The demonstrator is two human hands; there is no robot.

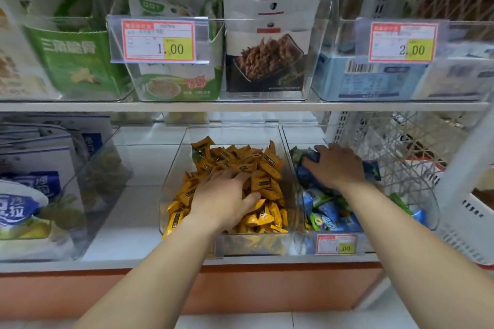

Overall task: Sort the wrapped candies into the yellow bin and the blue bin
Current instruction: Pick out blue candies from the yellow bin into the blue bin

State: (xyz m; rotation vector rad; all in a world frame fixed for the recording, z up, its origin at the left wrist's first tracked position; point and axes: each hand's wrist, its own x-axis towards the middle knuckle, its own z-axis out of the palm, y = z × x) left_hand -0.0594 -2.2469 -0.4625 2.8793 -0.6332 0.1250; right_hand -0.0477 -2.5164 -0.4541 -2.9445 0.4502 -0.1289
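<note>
Two clear bins stand side by side on the lower shelf. The yellow bin (173, 168) is heaped with yellow wrapped candies (264, 219). My left hand (222, 197) lies palm down on that heap, fingers spread among the wrappers. Whether it holds one cannot be seen. The blue bin (430, 211) to its right holds blue and green wrapped candies (328, 216). My right hand (336, 165) reaches into the back of that bin and its fingers curl over a dark blue wrapped candy (311, 156).
An upper shelf (240, 106) with clear bins of snack packets and price tags overhangs the bins. A clear bin of blue and white bags (26, 195) stands at the left. A white wire rack (401, 141) and white basket (470, 221) crowd the right.
</note>
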